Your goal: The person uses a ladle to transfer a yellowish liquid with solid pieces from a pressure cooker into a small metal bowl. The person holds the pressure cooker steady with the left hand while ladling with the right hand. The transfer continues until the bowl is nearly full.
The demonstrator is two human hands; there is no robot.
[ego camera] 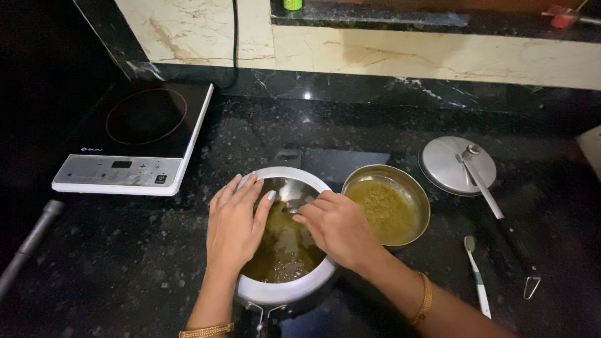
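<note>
Pressure cooker pot [285, 294], silvery, lidless, sits at the near edge of the black stone table [156, 263], about mid-width; holds yellow-green liquid with grainy solids; left hand [236, 222] lies flat over the pot's left rim, fingers spread and extended, palm down, gripping nothing; right hand [338, 226] reaches in over the right rim, fingers curled down toward the contents, cannot tell whether it holds anything; gold bangles on both wrists; steel bowl [391, 209] just beside the pot on the right, touching or nearly touching it, filled with a similar yellow-green mash; further right a round steel lid [447, 166] with a long handle running toward the near right corner; small spoon [477, 275] with a white handle lies between bowl and handle; induction cooktop [134, 141], black glass top and white control strip, toward the far left; grey rod [28, 244] at the left edge; marble backsplash along the far edge.
</note>
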